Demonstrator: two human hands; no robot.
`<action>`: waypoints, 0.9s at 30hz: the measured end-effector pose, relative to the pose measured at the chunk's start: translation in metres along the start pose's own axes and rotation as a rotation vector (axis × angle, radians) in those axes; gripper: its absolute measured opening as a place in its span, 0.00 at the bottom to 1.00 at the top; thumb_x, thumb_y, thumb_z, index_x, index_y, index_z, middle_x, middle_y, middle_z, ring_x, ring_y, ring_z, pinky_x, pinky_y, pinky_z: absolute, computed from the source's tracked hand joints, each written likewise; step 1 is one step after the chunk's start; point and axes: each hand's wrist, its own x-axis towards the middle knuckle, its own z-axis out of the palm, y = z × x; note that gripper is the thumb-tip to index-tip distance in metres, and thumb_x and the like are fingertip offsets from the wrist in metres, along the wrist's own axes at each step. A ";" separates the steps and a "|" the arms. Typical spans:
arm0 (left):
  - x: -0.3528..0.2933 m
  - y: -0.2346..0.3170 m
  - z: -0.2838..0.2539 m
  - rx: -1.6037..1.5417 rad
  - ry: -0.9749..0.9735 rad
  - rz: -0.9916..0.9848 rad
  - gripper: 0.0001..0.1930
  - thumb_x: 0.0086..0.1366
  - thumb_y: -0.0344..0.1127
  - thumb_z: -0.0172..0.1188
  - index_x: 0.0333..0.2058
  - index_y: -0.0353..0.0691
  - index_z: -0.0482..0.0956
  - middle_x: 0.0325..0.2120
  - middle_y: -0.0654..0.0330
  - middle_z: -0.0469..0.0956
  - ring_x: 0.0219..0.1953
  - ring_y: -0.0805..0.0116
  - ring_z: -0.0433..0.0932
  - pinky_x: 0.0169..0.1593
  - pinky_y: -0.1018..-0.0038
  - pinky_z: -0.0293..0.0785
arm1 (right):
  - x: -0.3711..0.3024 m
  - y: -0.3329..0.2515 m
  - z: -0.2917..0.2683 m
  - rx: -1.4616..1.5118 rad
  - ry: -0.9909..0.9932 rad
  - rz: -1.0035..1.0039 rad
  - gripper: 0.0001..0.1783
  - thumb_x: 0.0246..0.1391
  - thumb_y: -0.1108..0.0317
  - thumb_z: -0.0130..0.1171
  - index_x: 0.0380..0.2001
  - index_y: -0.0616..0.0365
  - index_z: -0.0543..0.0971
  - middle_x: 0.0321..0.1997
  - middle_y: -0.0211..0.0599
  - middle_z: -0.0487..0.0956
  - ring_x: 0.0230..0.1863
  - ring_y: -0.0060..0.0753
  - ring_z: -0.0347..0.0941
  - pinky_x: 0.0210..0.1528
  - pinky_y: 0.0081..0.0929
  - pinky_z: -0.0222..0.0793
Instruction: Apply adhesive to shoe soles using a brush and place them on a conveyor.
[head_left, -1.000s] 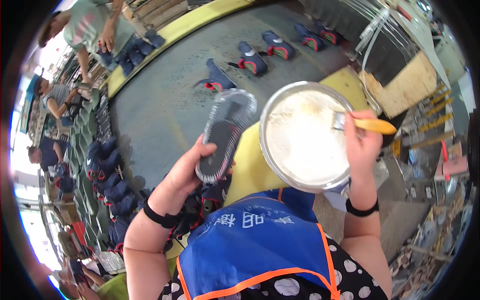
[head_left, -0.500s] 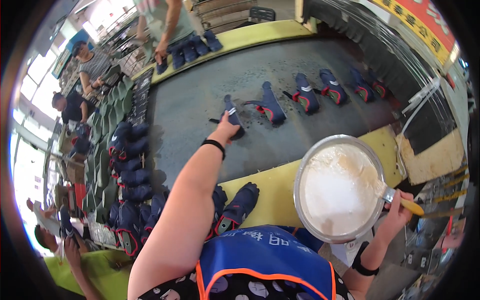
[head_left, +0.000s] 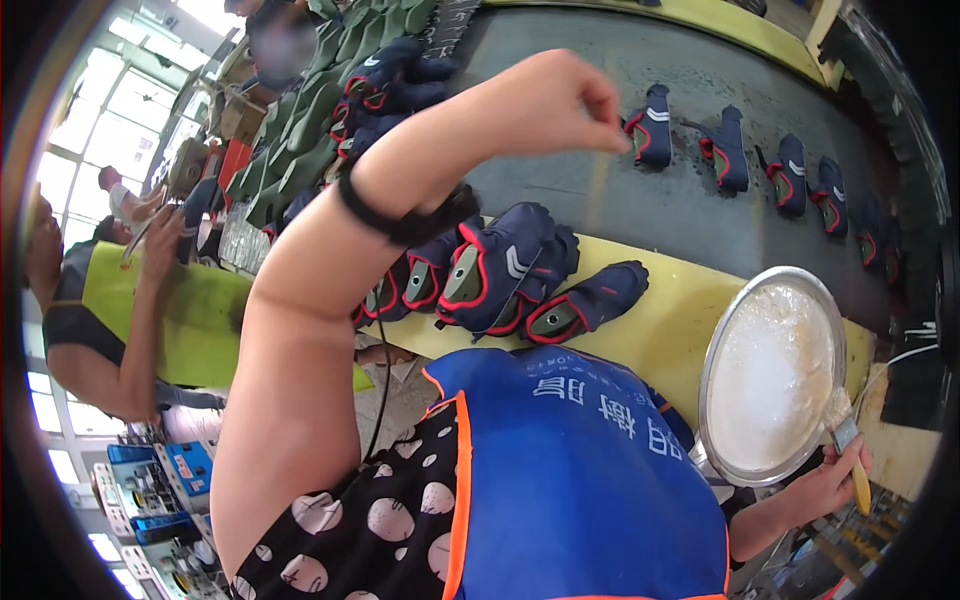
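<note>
My left hand (head_left: 575,108), empty, has loosely bent fingers and is slightly blurred. Its fingertips come close to the nearest navy shoe (head_left: 653,128) in a row on the dark belt; whether they touch it I cannot tell. This shoe has red edging and pale stripes. At the right, my right hand (head_left: 832,475) grips a brush (head_left: 848,436) with a yellow handle and metal collar. The bristles rest inside a round metal bowl (head_left: 712,420) of white, frothy liquid, tilted toward me beside the yellow ledge.
Several navy shoes (head_left: 510,265) stand on the yellow ledge (head_left: 680,265) in front of me, close under my left forearm. More shoes line the belt (head_left: 600,60) rightward. Green soles (head_left: 300,130) are stacked at the far left. A person (head_left: 110,310) works close by on the left.
My view has swung left and down. My left hand has come off the nearest shoe in the belt row and drawn back to its left. The right hand still holds the brush in the bowl.
</note>
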 end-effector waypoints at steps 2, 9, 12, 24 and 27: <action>-0.061 0.015 -0.007 -0.024 0.126 -0.106 0.08 0.62 0.35 0.67 0.30 0.36 0.84 0.21 0.65 0.78 0.23 0.83 0.70 0.27 0.80 0.66 | 0.002 -0.002 0.002 0.067 0.001 0.035 0.16 0.66 0.62 0.57 0.47 0.67 0.77 0.43 0.37 0.76 0.38 0.23 0.70 0.39 0.19 0.65; -0.169 0.026 0.105 0.406 0.238 -0.502 0.48 0.52 0.49 0.72 0.69 0.47 0.58 0.63 0.28 0.57 0.63 0.30 0.62 0.64 0.50 0.64 | 0.001 -0.012 0.019 0.212 -0.118 0.034 0.18 0.65 0.64 0.57 0.49 0.68 0.75 0.46 0.40 0.76 0.44 0.26 0.72 0.43 0.21 0.67; -0.171 0.018 0.135 0.456 0.351 -0.369 0.51 0.49 0.51 0.74 0.70 0.51 0.57 0.69 0.35 0.48 0.67 0.27 0.53 0.64 0.37 0.56 | -0.004 -0.024 0.027 0.214 -0.188 0.022 0.18 0.66 0.63 0.57 0.50 0.68 0.74 0.47 0.39 0.75 0.46 0.26 0.72 0.46 0.23 0.66; -0.167 -0.038 0.111 0.368 0.218 -0.507 0.39 0.50 0.48 0.70 0.62 0.48 0.70 0.65 0.44 0.60 0.59 0.25 0.65 0.54 0.53 0.77 | -0.035 -0.083 0.055 0.153 -0.198 -0.103 0.11 0.63 0.65 0.59 0.40 0.64 0.77 0.39 0.37 0.76 0.39 0.29 0.71 0.42 0.26 0.68; -0.170 -0.042 0.115 0.378 0.224 -0.433 0.37 0.50 0.43 0.68 0.61 0.48 0.70 0.64 0.46 0.62 0.60 0.26 0.65 0.51 0.53 0.79 | -0.039 -0.093 0.070 0.215 -0.208 -0.168 0.09 0.59 0.71 0.64 0.36 0.67 0.77 0.36 0.42 0.77 0.37 0.35 0.74 0.40 0.32 0.75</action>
